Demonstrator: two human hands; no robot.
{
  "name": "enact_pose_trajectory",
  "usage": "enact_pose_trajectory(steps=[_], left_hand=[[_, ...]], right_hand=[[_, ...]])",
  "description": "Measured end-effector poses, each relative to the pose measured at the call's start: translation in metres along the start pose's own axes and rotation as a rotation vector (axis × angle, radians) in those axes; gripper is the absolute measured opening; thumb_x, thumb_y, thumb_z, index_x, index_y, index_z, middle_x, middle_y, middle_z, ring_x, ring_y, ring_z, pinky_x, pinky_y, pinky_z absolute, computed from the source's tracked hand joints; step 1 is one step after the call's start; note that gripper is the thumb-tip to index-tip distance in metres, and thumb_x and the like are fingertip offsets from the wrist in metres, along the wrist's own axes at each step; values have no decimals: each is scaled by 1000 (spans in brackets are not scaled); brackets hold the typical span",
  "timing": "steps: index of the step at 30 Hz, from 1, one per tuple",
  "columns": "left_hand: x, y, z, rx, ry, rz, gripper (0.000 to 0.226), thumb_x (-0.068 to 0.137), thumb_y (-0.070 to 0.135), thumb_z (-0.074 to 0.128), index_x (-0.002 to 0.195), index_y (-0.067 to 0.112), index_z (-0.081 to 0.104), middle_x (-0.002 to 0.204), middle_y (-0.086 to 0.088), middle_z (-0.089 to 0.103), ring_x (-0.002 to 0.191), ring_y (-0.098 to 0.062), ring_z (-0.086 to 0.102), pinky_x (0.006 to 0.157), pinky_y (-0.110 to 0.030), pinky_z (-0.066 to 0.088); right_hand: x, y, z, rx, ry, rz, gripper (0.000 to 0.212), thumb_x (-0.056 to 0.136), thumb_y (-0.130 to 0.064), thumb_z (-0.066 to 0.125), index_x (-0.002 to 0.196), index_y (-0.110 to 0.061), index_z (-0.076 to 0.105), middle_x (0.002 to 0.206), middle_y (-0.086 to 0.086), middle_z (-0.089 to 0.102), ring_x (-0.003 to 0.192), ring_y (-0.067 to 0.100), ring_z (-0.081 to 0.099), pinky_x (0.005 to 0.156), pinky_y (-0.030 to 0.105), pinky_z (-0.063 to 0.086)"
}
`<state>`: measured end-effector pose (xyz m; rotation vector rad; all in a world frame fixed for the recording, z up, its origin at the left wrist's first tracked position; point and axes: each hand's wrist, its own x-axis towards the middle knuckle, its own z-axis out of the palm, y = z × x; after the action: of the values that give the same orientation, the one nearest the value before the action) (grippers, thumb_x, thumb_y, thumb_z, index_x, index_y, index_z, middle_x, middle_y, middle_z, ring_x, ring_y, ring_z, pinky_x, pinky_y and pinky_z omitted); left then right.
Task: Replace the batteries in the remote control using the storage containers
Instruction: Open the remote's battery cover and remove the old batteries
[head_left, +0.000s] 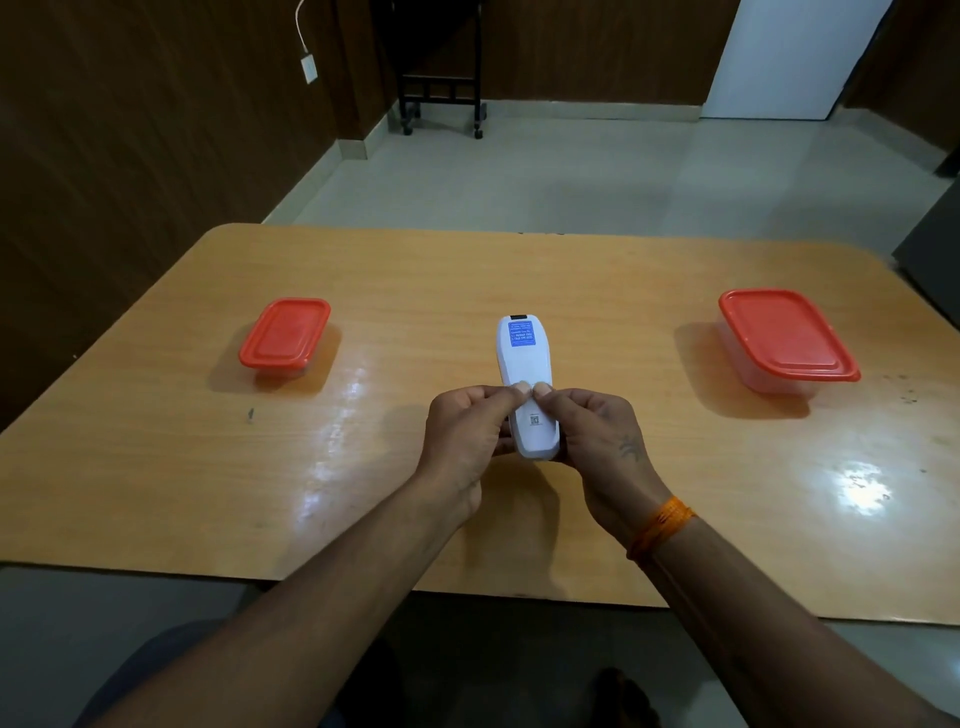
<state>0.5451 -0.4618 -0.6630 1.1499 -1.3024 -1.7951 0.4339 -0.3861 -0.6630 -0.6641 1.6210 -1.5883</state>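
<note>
A white remote control (523, 364) lies face down, pointing away from me, with a blue label near its far end. My left hand (465, 431) and my right hand (597, 434) grip its near end from both sides. Both thumbs press side by side on the back cover. The cover is in place, and no batteries show. A small container with a red lid (284, 335) stands at the left. A larger clear container with a red lid (784, 338) stands at the right. Both lids are on.
The wooden table (519, 270) has rounded corners and glare patches on its surface. Beyond it is a tiled floor, a black wheeled stand (441, 93) at the back wall, and a dark cabinet at the far right edge.
</note>
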Motion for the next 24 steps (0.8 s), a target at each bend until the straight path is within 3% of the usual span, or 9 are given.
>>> enact_pose_trajectory(steps=[3,7,13,18,21,24], left_hand=[[0,0,2,-11,25,-13,32,93,35,76,94,3,77,91,-12,82,88,-31,80,78,-41,65],[1,-3,7,11,31,-8,36,94,35,75,97,-1,76,94,-13,81,94,-35,78,85,-49,64],[1,-7,9,8,55,10,24,95,25,73,104,3,75,101,-13,80,98,-34,77,86,-46,63],[0,-1,5,-24,17,-29,23,95,24,73,104,3,76,96,-12,81,89,-29,78,75,-37,62],[0,10,2,-63,-5,-62,25,96,30,71,106,7,77,91,-10,81,80,-24,77,71,-36,61],[5,12,-2,-80,4,-54,25,98,28,70,108,6,76,99,-12,81,89,-30,78,72,-37,62]], right_hand=[[-2,-1,3,-8,4,17,35,97,-33,72,90,1,77,87,18,80,85,36,79,79,51,64],[-1,3,5,-50,56,-18,51,96,-42,71,85,8,73,85,22,78,85,38,77,74,50,64],[-1,8,5,-21,75,-40,40,99,-33,70,87,5,75,84,18,78,74,22,74,62,29,60],[-2,6,4,-3,26,-22,37,100,-34,68,92,1,79,89,18,80,89,38,77,83,51,63],[1,-6,-3,-24,-61,6,33,100,-37,67,92,-8,80,90,12,82,88,30,80,85,52,64],[3,-7,-4,-96,-48,9,29,98,-42,69,89,-17,80,87,5,82,83,22,78,80,51,63]])
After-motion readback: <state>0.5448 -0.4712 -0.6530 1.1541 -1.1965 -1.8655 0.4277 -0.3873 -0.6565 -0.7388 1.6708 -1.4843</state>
